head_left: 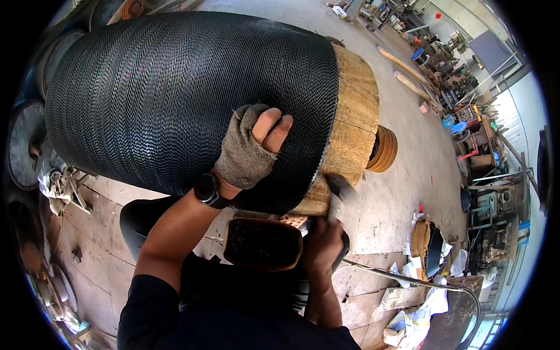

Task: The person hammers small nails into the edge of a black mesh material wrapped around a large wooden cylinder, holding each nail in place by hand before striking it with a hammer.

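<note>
A big drum-like body of tightly layered black ridged material (175,99) fills the upper left, ending at a pale wooden end piece (353,111). My left hand (251,146), in a worn grey-brown glove with bare fingertips, rests on the black surface near that edge. Its fingers are curled closed; anything inside them is hidden. My right hand (324,242) grips a hammer (341,192), whose head is smeared by motion beside the lower edge of the wood. Below the drum, between my hands, sits an open box (227,256) with a dark inside.
A ribbed brown cylinder (385,150) sticks out of the wooden end. Wooden planks (402,65) lie on the floor to the right. Machines and clutter line the right wall, with a green machine (487,207) among them. Reels (26,146) stand at far left.
</note>
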Action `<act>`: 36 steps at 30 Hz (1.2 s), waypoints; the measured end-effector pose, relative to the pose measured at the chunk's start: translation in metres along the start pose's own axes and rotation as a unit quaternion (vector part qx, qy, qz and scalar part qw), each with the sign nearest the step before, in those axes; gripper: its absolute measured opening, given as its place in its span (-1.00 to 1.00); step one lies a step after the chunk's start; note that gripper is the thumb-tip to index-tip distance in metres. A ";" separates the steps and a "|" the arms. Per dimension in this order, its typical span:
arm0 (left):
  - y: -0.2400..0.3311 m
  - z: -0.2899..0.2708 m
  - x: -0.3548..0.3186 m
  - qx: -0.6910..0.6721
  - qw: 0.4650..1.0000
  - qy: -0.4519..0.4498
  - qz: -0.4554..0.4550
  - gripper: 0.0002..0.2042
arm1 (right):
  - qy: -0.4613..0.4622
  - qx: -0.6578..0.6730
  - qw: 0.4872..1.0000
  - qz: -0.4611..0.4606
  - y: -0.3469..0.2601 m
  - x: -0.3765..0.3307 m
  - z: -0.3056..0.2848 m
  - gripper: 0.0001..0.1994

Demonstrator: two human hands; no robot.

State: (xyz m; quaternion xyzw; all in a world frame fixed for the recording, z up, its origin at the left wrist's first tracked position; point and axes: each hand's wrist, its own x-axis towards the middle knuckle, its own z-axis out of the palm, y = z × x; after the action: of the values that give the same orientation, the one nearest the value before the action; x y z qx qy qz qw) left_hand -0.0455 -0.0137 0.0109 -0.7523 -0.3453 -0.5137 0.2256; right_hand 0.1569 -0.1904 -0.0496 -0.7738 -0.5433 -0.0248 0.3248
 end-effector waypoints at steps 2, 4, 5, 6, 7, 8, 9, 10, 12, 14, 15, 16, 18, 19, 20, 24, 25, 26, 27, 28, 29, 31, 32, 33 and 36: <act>-0.001 0.004 0.004 0.009 1.000 0.003 -0.001 -0.52 | -0.042 0.139 0.985 0.088 -0.005 -0.003 -0.010 -0.74; 0.005 0.002 0.004 0.025 1.000 -0.011 0.001 -0.51 | 0.004 0.203 0.978 0.045 -0.018 -0.011 -0.028 -0.69; 0.006 -0.001 0.005 0.025 0.999 -0.021 -0.001 -0.51 | 0.012 0.290 0.953 0.083 -0.012 -0.017 -0.023 -0.69; 0.005 -0.003 0.008 0.023 0.999 -0.030 -0.003 -0.51 | 0.034 0.308 0.950 0.035 -0.009 -0.018 -0.021 -0.72; 0.004 -0.005 0.011 0.020 0.999 -0.041 -0.002 -0.51 | 0.059 0.325 0.944 -0.009 -0.008 -0.018 -0.019 -0.75; 0.000 -0.006 0.012 0.020 0.999 -0.036 0.005 -0.52 | 0.046 0.222 0.968 -0.111 0.020 -0.014 -0.010 -0.77; -0.001 -0.007 0.013 0.027 0.998 -0.048 0.002 -0.52 | 0.066 0.125 0.976 -0.164 0.009 0.004 -0.006 -0.80; -0.002 -0.008 0.015 0.033 0.998 -0.056 0.001 -0.53 | 0.015 0.120 0.990 -0.069 0.005 0.006 0.003 -0.85; -0.006 -0.002 0.018 0.037 0.998 -0.050 -0.001 -0.52 | -0.038 0.124 0.991 0.027 0.005 -0.001 0.008 -0.85; -0.008 0.000 0.022 0.054 0.997 -0.053 -0.001 -0.53 | -0.051 0.140 0.988 0.033 0.011 -0.012 0.001 -0.79; -0.008 -0.001 0.023 0.063 0.996 -0.056 -0.002 -0.53 | -0.061 0.144 0.987 0.034 0.013 -0.015 0.000 -0.80; -0.008 -0.002 0.023 0.074 0.995 -0.065 -0.021 -0.55 | -0.071 0.148 0.986 0.034 0.013 -0.015 -0.001 -0.80; 0.000 -0.005 0.027 0.085 0.995 -0.049 -0.005 -0.57 | -0.069 0.146 0.987 0.024 0.016 -0.016 -0.003 -0.83; 0.004 -0.008 0.027 0.091 0.995 -0.040 0.002 -0.58 | -0.069 0.158 0.985 0.031 0.018 -0.021 -0.002 -0.83; 0.009 -0.004 0.017 0.032 0.999 -0.017 0.003 -0.61 | -0.067 0.170 0.982 0.039 0.021 -0.025 0.000 -0.83; 0.069 -0.008 -0.018 -0.158 0.987 -0.028 0.027 -0.60 | -0.056 0.241 0.967 0.059 0.015 -0.029 -0.002 -0.83; 0.082 -0.011 -0.024 -0.211 0.975 -0.066 -0.013 -0.53 | -0.061 0.244 0.966 0.057 0.015 -0.029 -0.002 -0.83; 0.092 -0.012 -0.030 -0.226 0.970 -0.082 -0.038 -0.51 | -0.068 0.244 0.966 0.053 0.017 -0.030 -0.003 -0.83; 0.098 -0.011 -0.035 -0.241 0.963 -0.098 -0.062 -0.48 | -0.074 0.243 0.966 0.048 0.018 -0.030 -0.003 -0.84; 0.100 -0.009 -0.039 -0.255 0.956 -0.116 -0.081 -0.48 | -0.076 0.245 0.965 0.044 0.017 -0.030 -0.003 -0.84; 0.102 -0.006 -0.040 -0.269 0.949 -0.132 -0.100 -0.47 | -0.077 0.247 0.965 0.038 0.018 -0.028 -0.004 -0.84; 0.104 -0.003 -0.039 -0.269 0.946 -0.144 -0.108 -0.46 | -0.078 0.246 0.966 0.030 0.019 -0.027 -0.004 -0.85; 0.104 -0.003 -0.035 -0.254 0.952 -0.140 -0.097 -0.46 | -0.076 0.245 0.966 0.027 0.019 -0.027 -0.004 -0.84; 0.104 -0.003 -0.032 -0.240 0.957 -0.136 -0.085 -0.45 | -0.075 0.243 0.967 0.025 0.019 -0.027 -0.003 -0.84; 0.102 0.000 -0.031 -0.218 0.967 -0.120 -0.056 -0.44 | -0.069 0.250 0.966 0.022 0.019 -0.026 -0.003 -0.83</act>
State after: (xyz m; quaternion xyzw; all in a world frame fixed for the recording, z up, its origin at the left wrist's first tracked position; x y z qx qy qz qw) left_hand 0.0242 -0.0894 -0.0162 -0.8188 -0.2912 -0.4945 -0.0158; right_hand 0.1637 -0.2169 -0.0667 -0.6798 -0.5360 0.1722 0.4700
